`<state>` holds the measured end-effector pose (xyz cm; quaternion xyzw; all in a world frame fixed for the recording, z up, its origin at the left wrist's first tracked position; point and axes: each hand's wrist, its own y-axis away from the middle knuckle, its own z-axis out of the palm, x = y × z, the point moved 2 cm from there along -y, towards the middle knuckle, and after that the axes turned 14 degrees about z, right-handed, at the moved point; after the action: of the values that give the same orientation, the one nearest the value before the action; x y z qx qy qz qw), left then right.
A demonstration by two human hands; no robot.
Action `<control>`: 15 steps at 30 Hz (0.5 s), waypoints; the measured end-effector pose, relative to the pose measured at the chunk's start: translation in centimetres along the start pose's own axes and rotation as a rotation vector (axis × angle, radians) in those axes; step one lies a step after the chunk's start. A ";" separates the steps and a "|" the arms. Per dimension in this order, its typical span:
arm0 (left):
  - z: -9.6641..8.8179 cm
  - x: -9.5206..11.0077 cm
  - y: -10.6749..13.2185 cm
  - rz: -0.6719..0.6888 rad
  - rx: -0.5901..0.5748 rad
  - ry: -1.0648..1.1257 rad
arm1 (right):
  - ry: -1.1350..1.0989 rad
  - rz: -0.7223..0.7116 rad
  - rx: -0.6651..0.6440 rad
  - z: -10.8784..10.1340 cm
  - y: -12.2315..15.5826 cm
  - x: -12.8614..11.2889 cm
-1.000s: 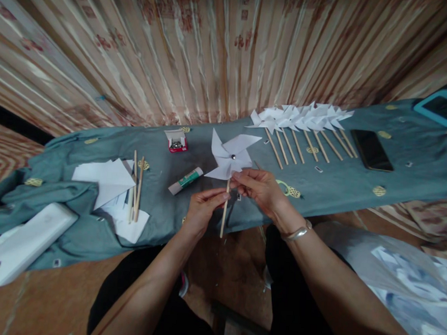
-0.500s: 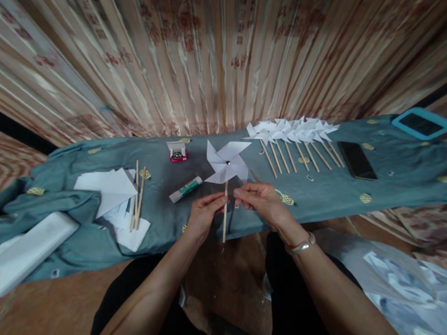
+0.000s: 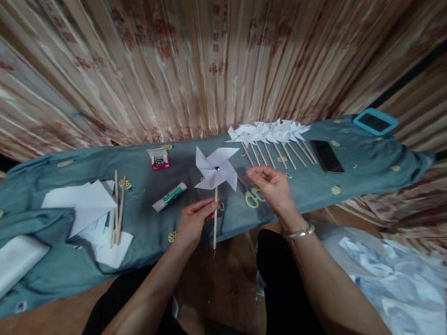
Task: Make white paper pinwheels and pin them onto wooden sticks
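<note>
Our left hand [image 3: 193,220] pinches the stick [image 3: 215,230]; loosening could drop the pinwheel [image 3: 218,177]. Whether our right hand [image 3: 274,189] grips, we cannot tell.

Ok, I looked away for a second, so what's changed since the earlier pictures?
The right hand has come away from the white paper pinwheel, moving rightward. The left hand still holds its thin wooden stick. The green-and-white glue stick and row of white paper pinwheels stayed put.
</note>
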<state>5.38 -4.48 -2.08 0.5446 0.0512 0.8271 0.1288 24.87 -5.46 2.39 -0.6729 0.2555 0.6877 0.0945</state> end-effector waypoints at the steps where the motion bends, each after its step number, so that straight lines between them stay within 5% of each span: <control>1: 0.1 -0.1 0.0 -0.001 -0.006 -0.004 | -0.009 -0.026 0.021 0.0 -0.2 0.0; 15: 0.9 -0.7 0.0 0.006 -0.036 0.010 | 0.098 -0.078 0.006 0.0 -0.3 0.1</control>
<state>6.43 -4.70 -2.32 0.5380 0.0355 0.8311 0.1359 25.00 -5.19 2.27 -0.7149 0.2353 0.6491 0.1106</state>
